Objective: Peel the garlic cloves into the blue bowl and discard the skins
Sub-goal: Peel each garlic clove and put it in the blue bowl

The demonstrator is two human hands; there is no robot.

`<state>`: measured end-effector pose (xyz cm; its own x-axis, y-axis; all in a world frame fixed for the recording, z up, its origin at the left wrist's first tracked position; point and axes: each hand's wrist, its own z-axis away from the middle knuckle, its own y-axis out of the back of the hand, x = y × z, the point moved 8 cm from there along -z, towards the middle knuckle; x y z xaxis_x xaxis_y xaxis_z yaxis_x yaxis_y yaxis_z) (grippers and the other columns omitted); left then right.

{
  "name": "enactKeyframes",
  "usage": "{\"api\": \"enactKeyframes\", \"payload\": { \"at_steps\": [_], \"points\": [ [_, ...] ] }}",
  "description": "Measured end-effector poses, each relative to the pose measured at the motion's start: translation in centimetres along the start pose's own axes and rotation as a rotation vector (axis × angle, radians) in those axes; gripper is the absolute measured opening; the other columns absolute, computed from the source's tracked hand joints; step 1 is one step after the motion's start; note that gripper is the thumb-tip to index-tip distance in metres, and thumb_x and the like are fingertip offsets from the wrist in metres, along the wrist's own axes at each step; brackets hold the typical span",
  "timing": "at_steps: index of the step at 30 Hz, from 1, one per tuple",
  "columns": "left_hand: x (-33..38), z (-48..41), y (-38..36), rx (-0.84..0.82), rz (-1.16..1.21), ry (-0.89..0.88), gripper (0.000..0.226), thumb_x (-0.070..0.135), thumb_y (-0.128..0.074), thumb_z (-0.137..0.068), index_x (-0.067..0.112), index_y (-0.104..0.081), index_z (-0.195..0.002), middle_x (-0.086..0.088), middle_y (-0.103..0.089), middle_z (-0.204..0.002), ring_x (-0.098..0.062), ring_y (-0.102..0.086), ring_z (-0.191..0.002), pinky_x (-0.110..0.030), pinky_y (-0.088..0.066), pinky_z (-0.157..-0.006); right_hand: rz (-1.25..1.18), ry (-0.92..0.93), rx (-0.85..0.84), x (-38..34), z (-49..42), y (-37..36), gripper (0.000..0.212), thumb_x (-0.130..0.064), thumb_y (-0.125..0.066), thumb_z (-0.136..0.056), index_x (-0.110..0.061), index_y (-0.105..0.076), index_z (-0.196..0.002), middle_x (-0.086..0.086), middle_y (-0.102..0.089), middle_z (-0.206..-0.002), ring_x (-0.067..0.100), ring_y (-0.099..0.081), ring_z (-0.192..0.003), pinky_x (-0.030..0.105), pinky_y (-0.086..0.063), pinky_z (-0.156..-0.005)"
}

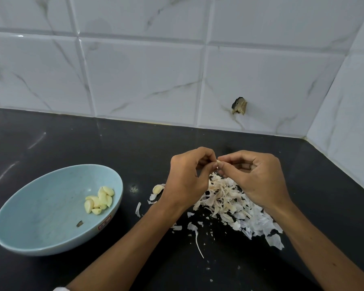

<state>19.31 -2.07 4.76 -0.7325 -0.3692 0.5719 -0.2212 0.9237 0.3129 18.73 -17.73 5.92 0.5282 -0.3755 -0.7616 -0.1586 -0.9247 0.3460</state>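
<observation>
A garlic clove [219, 162] is pinched between the fingertips of my left hand [187, 177] and my right hand [254, 177], held above a pile of papery white skins [233, 204] on the black counter. Most of the clove is hidden by my fingers. The blue bowl [40, 206] sits at the left, tilted, with several peeled cloves [99, 200] gathered near its right wall. One unpeeled clove [157, 189] lies on the counter just left of my left wrist.
The black counter [93, 143] meets a white tiled wall behind and on the right. A hole in a tile [239, 106] shows at the back. Loose skin scraps [195, 234] are scattered between my forearms.
</observation>
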Motion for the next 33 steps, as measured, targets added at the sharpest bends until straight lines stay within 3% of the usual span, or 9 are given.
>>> {"api": "enactKeyframes", "payload": {
  "at_steps": [7, 17, 29, 33],
  "points": [
    [0.1, 0.0, -0.1, -0.011, 0.003, -0.001, 0.010, -0.003, -0.074, -0.088, 0.005, -0.071, -0.092, 0.002, -0.073, -0.080, -0.005, -0.071, -0.079, -0.017, -0.058, -0.068, 0.009, 0.010, 0.021, -0.2, 0.2, 0.0, 0.013, -0.017, -0.083, -0.080, -0.012, -0.080, -0.091, -0.005, -0.077, -0.076, 0.009, -0.075, -0.068, 0.021, -0.060, -0.065],
    [-0.1, 0.1, -0.6, -0.028, -0.048, -0.048, 0.010, -0.005, -0.070, -0.089, 0.004, -0.066, -0.091, -0.001, -0.068, -0.082, -0.015, -0.067, -0.075, -0.036, -0.056, -0.064, 0.004, 0.006, 0.033, -0.1, 0.2, -0.1, 0.009, -0.012, -0.082, -0.081, -0.012, -0.080, -0.089, -0.005, -0.077, -0.076, 0.009, -0.075, -0.067, 0.023, -0.061, -0.064],
    [0.1, 0.1, -1.3, -0.065, -0.004, 0.013, 0.008, 0.001, -0.058, -0.100, 0.007, -0.058, -0.095, -0.003, -0.066, -0.088, -0.016, -0.062, -0.077, -0.034, -0.052, -0.066, -0.037, 0.002, 0.074, -0.2, 0.3, -0.2, 0.012, -0.018, -0.080, -0.082, -0.010, -0.078, -0.089, -0.003, -0.076, -0.071, 0.010, -0.075, -0.064, 0.021, -0.060, -0.061],
    [-0.1, 0.1, -0.8, -0.022, 0.106, 0.100, 0.016, 0.000, -0.055, -0.102, 0.015, -0.053, -0.095, -0.003, -0.070, -0.092, -0.013, -0.068, -0.081, -0.023, -0.057, -0.071, -0.033, 0.010, 0.098, -0.4, 0.2, 0.1, 0.014, -0.022, -0.081, -0.081, -0.011, -0.078, -0.090, -0.005, -0.076, -0.071, 0.009, -0.074, -0.064, 0.020, -0.059, -0.062]
  ]
}}
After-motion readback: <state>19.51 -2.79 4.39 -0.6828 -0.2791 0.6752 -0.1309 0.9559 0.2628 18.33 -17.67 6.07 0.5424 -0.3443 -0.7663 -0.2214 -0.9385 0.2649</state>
